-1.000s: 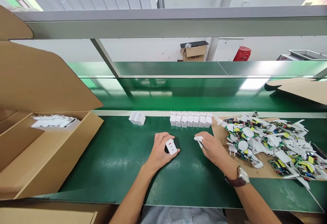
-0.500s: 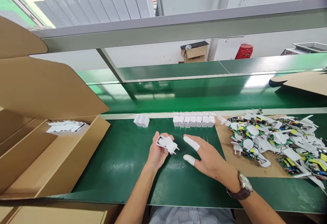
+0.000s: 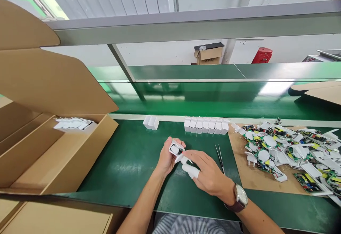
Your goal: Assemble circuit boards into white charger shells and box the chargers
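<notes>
My left hand point(image 3: 166, 159) grips a white charger housing point(image 3: 174, 148), its open side facing up with a white disc and bits of circuitry showing inside. White finger cots cover the thumb and index finger of my right hand point(image 3: 206, 171). Those fingers close on the white plug cap point(image 3: 183, 158) at the near end of the housing; the cap is tilted away from the opening and partly hidden by the fingers. Metal tweezers point(image 3: 220, 157) lie on the green bench just beyond my right hand.
Several white housings point(image 3: 206, 125) stand in a row at the back, with two more housings point(image 3: 151, 122) to their left. Circuit boards with white parts point(image 3: 269, 141) are heaped on cardboard at right. An open carton point(image 3: 87, 155) holding white pieces point(image 3: 74, 123) stands at left.
My right hand has moved left from beside the housing onto its plug cap. The cap has swung toward me, uncovering the housing's inside. The tweezers now show fully.
</notes>
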A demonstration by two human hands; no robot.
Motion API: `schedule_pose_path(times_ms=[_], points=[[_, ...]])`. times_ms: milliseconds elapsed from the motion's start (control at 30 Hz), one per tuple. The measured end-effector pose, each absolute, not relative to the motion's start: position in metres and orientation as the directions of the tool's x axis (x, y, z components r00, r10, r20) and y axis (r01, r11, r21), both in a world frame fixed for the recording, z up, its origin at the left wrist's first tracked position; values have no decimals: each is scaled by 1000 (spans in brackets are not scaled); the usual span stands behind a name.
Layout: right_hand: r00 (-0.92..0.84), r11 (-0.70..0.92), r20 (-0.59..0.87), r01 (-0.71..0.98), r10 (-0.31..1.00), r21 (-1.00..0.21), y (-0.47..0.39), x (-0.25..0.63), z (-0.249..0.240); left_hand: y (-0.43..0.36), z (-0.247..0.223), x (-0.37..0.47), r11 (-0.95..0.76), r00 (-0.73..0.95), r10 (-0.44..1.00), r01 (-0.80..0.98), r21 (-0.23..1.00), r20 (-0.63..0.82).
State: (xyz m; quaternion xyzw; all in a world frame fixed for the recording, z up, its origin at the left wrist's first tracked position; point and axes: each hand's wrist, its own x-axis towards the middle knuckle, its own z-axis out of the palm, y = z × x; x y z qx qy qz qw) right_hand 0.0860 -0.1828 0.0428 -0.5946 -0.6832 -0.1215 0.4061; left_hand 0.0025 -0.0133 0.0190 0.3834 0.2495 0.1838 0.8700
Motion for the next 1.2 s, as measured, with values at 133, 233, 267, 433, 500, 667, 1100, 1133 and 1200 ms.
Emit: schedule_pose_path(times_ms=[133, 233, 267, 433, 500, 667, 1100, 1133, 1200], points=[[55, 246, 687, 911, 725, -332, -189, 81, 39, -14, 20, 3, 648, 800, 516, -132, 750, -305], [10, 262, 695, 922, 719, -285, -193, 79, 38, -14, 22, 2, 646, 798, 522, -140, 750, -301], [-8, 266, 699, 928, 715, -262, -194, 79, 37, -14, 23, 2, 643, 798, 525, -142, 753, -297], [-52, 247, 704, 952, 708, -179, -196, 77, 35, -15, 22, 1, 610, 805, 534, -156, 777, -258], [-62, 246, 706, 956, 706, -162, -196, 75, 34, -15, 21, 1, 604, 808, 535, -159, 781, -249], [-74, 242, 721, 961, 688, -133, -195, 68, 33, -15, 20, 1, 612, 814, 523, -152, 776, -253], [-40, 260, 721, 945, 692, -197, -195, 67, 26, -15, 24, 2, 570, 782, 562, -128, 812, -271], [-38, 259, 723, 945, 690, -198, -194, 66, 27, -15, 24, 2, 564, 781, 563, -123, 817, -271], [-34, 264, 728, 943, 685, -204, -193, 66, 27, -15, 25, 2, 558, 780, 567, -126, 821, -265]])
